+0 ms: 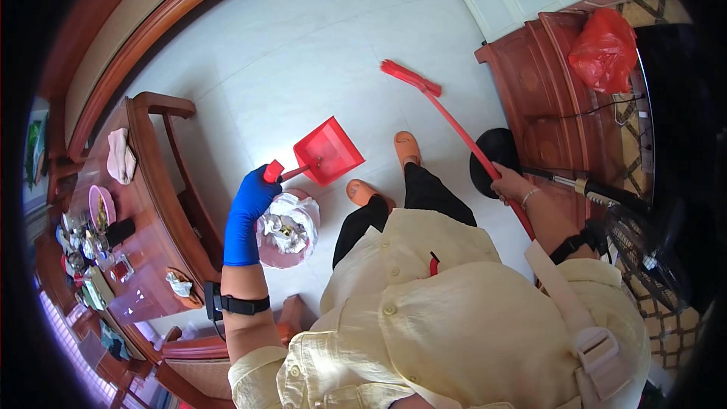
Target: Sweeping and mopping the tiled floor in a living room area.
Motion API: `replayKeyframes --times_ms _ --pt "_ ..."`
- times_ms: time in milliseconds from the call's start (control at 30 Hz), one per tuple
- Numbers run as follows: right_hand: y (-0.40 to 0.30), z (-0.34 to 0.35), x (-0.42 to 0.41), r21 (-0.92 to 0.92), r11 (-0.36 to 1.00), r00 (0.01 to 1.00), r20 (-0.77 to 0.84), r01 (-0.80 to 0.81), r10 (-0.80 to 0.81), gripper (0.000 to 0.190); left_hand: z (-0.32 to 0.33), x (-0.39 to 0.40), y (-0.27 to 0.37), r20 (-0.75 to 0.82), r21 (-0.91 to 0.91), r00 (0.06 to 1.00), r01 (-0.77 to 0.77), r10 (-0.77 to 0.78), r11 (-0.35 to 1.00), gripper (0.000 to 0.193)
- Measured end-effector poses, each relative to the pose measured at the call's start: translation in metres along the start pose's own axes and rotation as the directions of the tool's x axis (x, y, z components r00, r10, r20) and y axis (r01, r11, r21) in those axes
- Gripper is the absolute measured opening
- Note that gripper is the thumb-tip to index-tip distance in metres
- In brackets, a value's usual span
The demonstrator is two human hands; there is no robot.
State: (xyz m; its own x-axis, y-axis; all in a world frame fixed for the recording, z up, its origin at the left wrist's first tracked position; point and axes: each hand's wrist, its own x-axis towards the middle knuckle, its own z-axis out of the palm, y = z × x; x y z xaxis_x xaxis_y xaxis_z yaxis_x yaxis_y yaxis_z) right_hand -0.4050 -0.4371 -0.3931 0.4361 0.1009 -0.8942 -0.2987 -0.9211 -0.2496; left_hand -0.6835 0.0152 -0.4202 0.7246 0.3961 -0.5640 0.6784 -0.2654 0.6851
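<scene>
My left hand, in a blue glove, grips the handle of a red plastic dustpan. A little debris lies in the pan near its handle end. Just below the glove stands a pink waste bin with a white liner and crumpled waste inside. My right hand, bare with a bracelet at the wrist, is closed around the red handle of a broom. The broom's red bristles are over the pale tiled floor, up and left of this hand; whether they touch it I cannot tell.
A wooden table with a cloth, a pink basket and glasses stands at left. Wooden seating curves along the upper left. On the right are a wooden cabinet, a red plastic bag and a standing fan with a black round base.
</scene>
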Motion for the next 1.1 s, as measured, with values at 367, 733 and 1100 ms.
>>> replayKeyframes --times_ms 367,733,1100 --pt "0.021 0.073 -0.016 0.072 0.996 0.881 0.467 0.053 -0.08 0.061 0.019 0.006 0.009 -0.025 0.035 0.999 0.037 -0.036 0.999 0.023" --pt "-0.039 0.042 -0.035 -0.208 0.954 0.94 0.307 0.216 -0.146 0.064 0.029 -0.028 -0.014 -0.181 -0.076 0.975 0.114 -0.126 0.991 0.02" --pt "-0.107 0.034 0.096 -0.606 0.742 0.95 0.074 0.286 -0.305 0.064 0.062 -0.048 -0.026 0.172 -0.909 0.979 0.199 -0.106 0.366 0.044"
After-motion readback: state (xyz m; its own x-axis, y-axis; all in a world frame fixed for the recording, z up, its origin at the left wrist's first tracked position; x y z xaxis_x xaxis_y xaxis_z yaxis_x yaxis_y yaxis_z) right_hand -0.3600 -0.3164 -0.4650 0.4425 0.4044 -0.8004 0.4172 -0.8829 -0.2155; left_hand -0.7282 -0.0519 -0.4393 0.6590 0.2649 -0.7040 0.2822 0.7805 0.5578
